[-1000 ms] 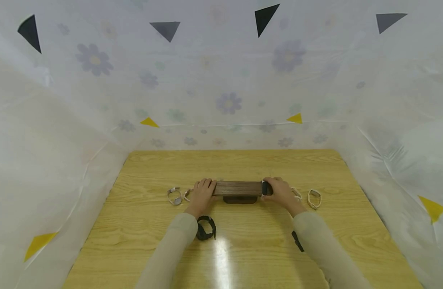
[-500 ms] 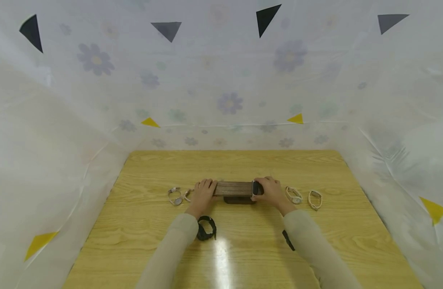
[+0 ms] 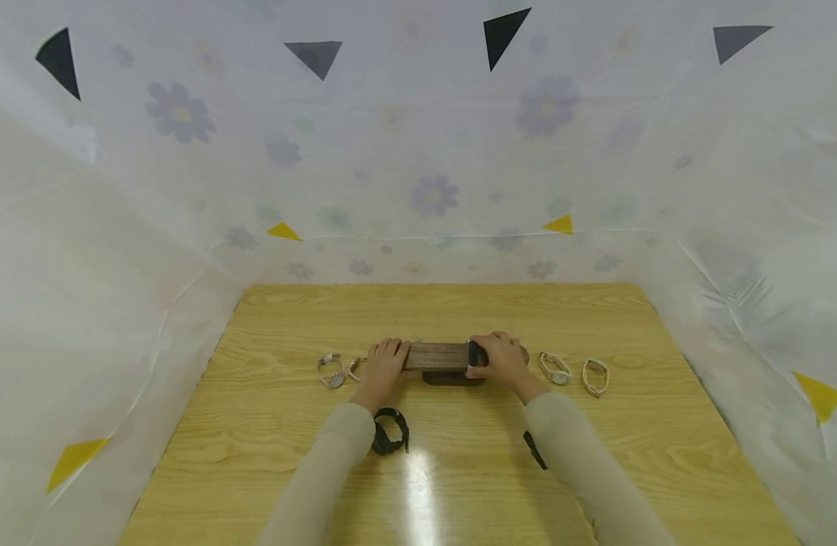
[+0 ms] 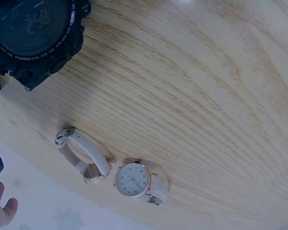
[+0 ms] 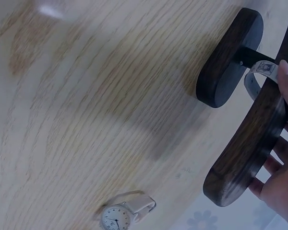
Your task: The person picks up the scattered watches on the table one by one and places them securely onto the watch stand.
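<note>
A dark wooden watch stand has a long bar (image 3: 435, 356) raised above a shorter base (image 3: 452, 378). My left hand (image 3: 383, 370) grips the bar's left end; in the left wrist view only a few fingertips (image 4: 4, 207) show. Around the bar, right of its middle, loops a watch (image 3: 472, 355) with a dark face. My right hand (image 3: 503, 360) pinches it, and the bar's rounded right end shows beyond the hand. The right wrist view shows the watch's pale strap (image 5: 265, 68) under the thumb, while the face is hidden there.
Pale-strapped watches lie left (image 3: 330, 371) and right (image 3: 556, 368) of the stand, another (image 3: 595, 378) farther right. A black digital watch (image 3: 390, 431) sits by the left sleeve. Something black (image 3: 535, 450) is half hidden by the right sleeve. White sheeting (image 3: 432, 152) surrounds the wooden table (image 3: 446, 311).
My right hand has moved left along the bar with the watch, uncovering the bar's right end and a pale watch on the table. The left hand stays where it was.
</note>
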A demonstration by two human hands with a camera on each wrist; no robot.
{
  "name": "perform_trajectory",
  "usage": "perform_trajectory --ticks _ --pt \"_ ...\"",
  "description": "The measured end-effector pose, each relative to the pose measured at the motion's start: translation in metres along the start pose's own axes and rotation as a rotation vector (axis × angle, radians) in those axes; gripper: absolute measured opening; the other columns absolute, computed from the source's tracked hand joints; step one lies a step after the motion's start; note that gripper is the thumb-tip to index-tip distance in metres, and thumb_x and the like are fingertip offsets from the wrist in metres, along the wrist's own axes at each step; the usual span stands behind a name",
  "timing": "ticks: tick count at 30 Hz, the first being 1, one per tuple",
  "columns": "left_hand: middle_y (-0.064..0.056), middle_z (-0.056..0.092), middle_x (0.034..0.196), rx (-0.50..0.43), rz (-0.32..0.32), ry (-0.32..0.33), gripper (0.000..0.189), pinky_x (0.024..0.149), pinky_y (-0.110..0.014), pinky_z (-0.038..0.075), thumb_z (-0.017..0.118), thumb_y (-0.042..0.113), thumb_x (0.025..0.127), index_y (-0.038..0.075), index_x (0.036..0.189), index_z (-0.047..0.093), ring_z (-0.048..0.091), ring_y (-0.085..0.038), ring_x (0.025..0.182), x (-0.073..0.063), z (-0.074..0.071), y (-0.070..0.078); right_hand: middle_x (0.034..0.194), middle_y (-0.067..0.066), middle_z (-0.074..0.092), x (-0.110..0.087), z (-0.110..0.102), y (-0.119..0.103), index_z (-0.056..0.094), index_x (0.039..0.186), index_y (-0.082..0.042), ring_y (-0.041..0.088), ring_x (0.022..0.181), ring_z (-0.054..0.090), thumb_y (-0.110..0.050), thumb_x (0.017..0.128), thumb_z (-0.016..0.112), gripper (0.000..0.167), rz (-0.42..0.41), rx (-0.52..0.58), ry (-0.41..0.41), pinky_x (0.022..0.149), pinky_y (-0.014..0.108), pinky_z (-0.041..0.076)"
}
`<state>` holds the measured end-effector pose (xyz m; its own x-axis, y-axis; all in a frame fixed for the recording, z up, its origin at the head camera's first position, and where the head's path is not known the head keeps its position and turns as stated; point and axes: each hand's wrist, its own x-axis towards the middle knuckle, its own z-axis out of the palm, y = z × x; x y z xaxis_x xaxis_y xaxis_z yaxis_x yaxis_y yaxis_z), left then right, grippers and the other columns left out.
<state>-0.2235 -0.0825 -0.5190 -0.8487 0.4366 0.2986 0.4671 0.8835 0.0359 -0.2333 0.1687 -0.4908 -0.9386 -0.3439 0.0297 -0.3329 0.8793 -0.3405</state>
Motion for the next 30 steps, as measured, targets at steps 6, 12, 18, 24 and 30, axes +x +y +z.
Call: perform_trajectory --ticks 6,12,18,24,30 --pt "-0.015 0.056 0.120 -0.006 0.002 0.007 0.056 0.095 -0.046 0.044 0.074 0.026 0.077 0.005 0.124 0.052 0.051 -0.030 0.114 -0.001 0.000 0.000 0.123 0.019 0.058 0.005 0.006 -0.002 0.052 0.130 -0.007 0.043 0.121 0.043 -0.038 0.072 0.077 0.070 -0.016 -0.017 -0.006 0.095 0.064 0.035" --pt "-0.016 0.056 0.119 -0.016 0.008 0.013 0.056 0.094 -0.047 0.045 0.074 0.024 0.078 0.004 0.124 0.051 0.052 -0.031 0.113 -0.001 -0.002 0.000 0.123 0.019 0.058 0.003 0.006 -0.001 0.051 0.130 -0.008 0.043 0.121 0.043 -0.038 0.074 0.076 0.069 -0.023 -0.020 -0.003 0.095 0.064 0.036" --pt "-0.016 0.055 0.120 -0.049 0.007 0.006 0.056 0.094 -0.049 0.044 0.074 0.025 0.078 0.004 0.125 0.050 0.051 -0.033 0.114 -0.001 -0.001 -0.001 0.126 0.021 0.056 0.001 0.007 0.002 0.049 0.132 -0.005 0.044 0.123 0.041 -0.037 0.075 0.075 0.070 -0.027 0.006 0.009 0.098 0.063 0.034" --pt "-0.020 0.052 0.123 -0.161 -0.051 -0.027 0.057 0.096 -0.051 0.042 0.073 0.020 0.080 0.002 0.128 0.048 0.050 -0.035 0.116 -0.005 0.000 -0.004 0.130 0.022 0.053 -0.003 0.010 0.004 0.047 0.133 0.000 0.046 0.125 0.039 -0.035 0.074 0.076 0.074 -0.020 0.064 0.077 0.101 0.064 0.031" --pt "-0.022 0.054 0.123 -0.274 -0.209 0.020 0.055 0.096 -0.052 0.043 0.070 0.023 0.082 -0.001 0.128 0.049 0.052 -0.037 0.114 -0.017 0.000 -0.008 0.124 0.023 0.056 -0.016 0.016 -0.001 0.050 0.128 0.003 0.042 0.119 0.045 -0.026 0.070 0.080 0.071 -0.063 0.122 0.296 0.100 0.059 0.036"
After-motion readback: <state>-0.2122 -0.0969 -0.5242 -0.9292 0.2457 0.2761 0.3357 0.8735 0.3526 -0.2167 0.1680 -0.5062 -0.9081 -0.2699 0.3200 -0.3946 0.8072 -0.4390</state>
